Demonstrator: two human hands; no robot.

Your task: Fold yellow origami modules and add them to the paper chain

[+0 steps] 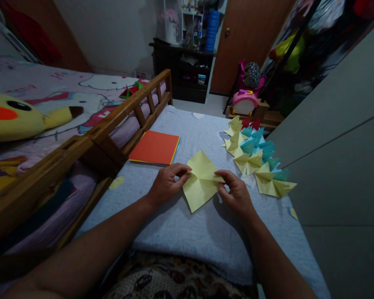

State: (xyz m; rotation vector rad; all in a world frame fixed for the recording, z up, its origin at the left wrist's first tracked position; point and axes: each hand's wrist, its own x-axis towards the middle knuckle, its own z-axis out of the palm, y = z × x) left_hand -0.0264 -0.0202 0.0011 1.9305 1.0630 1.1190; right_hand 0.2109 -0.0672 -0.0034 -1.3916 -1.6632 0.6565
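Note:
A creased sheet of yellow origami paper [200, 189] is held just over the bed by both hands, its folds meeting at the middle. My left hand [168, 182] pinches its left corner between thumb and fingers. On the opposite corner, my right hand [235, 192] is closed in a similar pinch. Beyond my left hand lies a stack of coloured paper [156, 147] with an orange sheet on top. To the right stand rows of folded paper pieces: yellow ones [247, 162], blue ones [257, 141] and a few red ones [251, 123] at the back.
A wooden bed rail [127, 108] runs along the left, with a yellow plush toy [15, 116] behind it. The light blue sheet [187, 232] covers the surface under my hands. A pale cabinet [343, 174] borders the right side. A pink toy [244, 102] stands past the far edge.

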